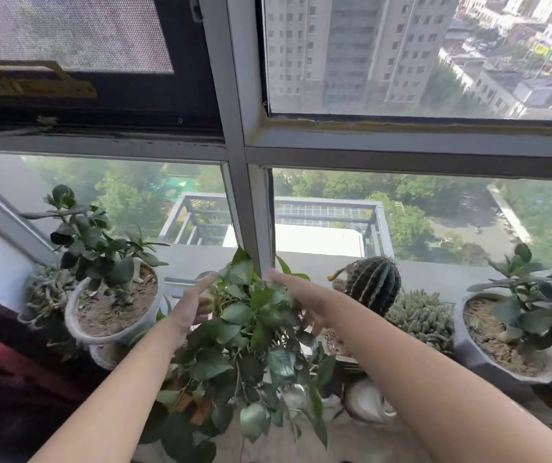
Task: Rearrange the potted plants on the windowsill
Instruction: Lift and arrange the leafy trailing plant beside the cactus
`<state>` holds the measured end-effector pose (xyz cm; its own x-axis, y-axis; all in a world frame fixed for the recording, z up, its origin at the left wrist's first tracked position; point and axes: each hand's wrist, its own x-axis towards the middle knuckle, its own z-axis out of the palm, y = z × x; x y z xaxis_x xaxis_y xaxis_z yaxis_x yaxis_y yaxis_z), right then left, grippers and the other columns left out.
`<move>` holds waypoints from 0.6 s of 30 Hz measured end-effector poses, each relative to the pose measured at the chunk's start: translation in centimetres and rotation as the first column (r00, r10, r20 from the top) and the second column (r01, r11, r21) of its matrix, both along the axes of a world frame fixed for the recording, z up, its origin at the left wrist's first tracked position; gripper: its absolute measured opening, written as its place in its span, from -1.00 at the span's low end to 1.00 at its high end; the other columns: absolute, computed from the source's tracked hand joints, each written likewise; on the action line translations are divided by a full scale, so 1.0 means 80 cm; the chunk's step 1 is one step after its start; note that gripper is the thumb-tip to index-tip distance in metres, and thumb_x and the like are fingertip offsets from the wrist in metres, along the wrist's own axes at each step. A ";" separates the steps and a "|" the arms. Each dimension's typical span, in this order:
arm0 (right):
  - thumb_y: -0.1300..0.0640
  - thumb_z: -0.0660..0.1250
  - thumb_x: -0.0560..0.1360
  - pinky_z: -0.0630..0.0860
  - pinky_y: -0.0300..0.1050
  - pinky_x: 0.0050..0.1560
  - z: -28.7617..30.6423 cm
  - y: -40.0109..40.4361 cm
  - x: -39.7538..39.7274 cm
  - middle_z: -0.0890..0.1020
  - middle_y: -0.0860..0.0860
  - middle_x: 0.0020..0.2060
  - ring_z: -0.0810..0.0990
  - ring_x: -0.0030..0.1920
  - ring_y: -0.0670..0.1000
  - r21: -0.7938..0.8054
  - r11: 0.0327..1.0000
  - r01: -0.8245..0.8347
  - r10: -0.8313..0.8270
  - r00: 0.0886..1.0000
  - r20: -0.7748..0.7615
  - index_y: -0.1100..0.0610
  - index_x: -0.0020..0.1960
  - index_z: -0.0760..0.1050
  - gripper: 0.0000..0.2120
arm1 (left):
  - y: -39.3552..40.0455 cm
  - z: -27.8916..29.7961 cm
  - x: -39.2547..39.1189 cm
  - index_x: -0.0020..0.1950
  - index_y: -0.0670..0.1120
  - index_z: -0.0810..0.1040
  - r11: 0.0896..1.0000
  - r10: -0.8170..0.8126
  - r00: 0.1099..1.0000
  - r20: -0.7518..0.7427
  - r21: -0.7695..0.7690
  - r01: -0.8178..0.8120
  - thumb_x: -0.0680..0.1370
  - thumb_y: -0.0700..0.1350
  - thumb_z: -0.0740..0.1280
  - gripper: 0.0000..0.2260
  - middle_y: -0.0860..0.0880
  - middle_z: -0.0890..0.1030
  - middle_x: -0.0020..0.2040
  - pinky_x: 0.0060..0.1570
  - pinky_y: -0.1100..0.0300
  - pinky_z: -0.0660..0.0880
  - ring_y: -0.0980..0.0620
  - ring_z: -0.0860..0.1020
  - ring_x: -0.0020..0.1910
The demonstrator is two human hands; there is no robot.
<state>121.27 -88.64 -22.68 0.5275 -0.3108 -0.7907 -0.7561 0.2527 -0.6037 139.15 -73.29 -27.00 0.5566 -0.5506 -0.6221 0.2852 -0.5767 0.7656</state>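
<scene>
Potted plants crowding the windowsill [345, 439] in a row under the glass. Leafy vine [251, 332] sitting at the middle, right in front of the upright bar of the window frame [234, 182], trailing down over the sill's near edge, its pot hidden under the leaves. Left hand [189, 309] reaching in along the vine's left side, fingers stretched out and loose, gripping nothing visible, fingertips near the top leaves. Right hand [296, 292] reaching in along the vine's right side, fingers extended forward, lower fingers buried among the leaves; whether touching the pot, cannot tell. Both bare forearms framing the vine from below.

Standing just left of the vine: jade plant [97, 242] in a white pot [74, 315] of dry brown soil, with a grey spiky succulent [47, 292] behind it at the far left and a smaller white pot [104, 357] tucked beneath. Sitting just right of the vine: round dark cactus [373, 282], then a low clump of bristly succulent [421, 320], then a second jade plant [535, 295] in a grey-white pot [478, 359] at the right end. Lying below the cactus on the sill: a pale rounded object [368, 404], too blurred for identifying.
</scene>
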 end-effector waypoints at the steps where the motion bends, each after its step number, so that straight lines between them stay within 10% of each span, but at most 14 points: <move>1: -0.55 0.06 0.37 0.34 0.37 0.29 0.012 -0.006 -0.001 0.21 0.23 0.53 0.30 0.44 0.39 0.002 1.000 -0.025 0.025 0.999 -0.037 -0.04 0.56 0.19 -0.09 | 0.001 0.003 0.004 0.30 -0.09 0.56 0.999 -0.028 0.999 0.016 0.034 0.028 0.39 0.42 0.24 -0.28 -0.14 0.51 -0.04 -0.01 0.02 0.34 -0.14 0.45 -0.06; 8: -0.31 0.15 0.54 0.63 0.10 -0.02 0.050 -0.017 0.013 0.61 0.31 0.11 0.64 -0.08 0.24 -0.343 0.934 0.099 -0.090 0.995 0.043 0.32 0.29 0.47 -0.29 | 0.008 0.032 0.029 -0.10 -0.21 0.62 0.995 -0.046 0.995 0.083 0.096 0.038 0.40 0.32 0.39 -0.44 -0.10 0.56 -0.32 -0.36 0.20 0.45 -0.01 0.48 -0.40; 11: -0.22 0.23 0.54 0.63 0.02 -0.11 0.054 -0.009 0.028 0.71 0.22 -0.10 0.57 -0.27 0.09 -0.468 0.837 0.284 -0.207 0.956 0.210 0.36 0.03 0.61 -0.40 | 0.019 0.042 0.038 -0.06 -0.22 0.62 0.999 0.028 0.985 0.168 0.032 -0.034 0.47 0.25 0.38 -0.50 -0.16 0.60 -0.22 -0.18 0.08 0.47 -0.09 0.51 -0.26; 18: -0.14 0.27 0.52 0.55 0.02 -0.12 0.052 0.036 0.081 0.59 0.09 -0.27 0.54 -0.24 0.06 -0.336 0.888 0.314 -0.201 0.923 0.329 0.33 -0.02 0.62 -0.50 | 0.082 0.038 0.055 -0.15 -0.20 0.67 0.973 0.225 0.900 0.374 -0.044 -0.225 0.45 0.14 0.39 -0.62 -0.17 0.72 -0.19 -0.05 -0.12 0.59 -0.17 0.66 -0.17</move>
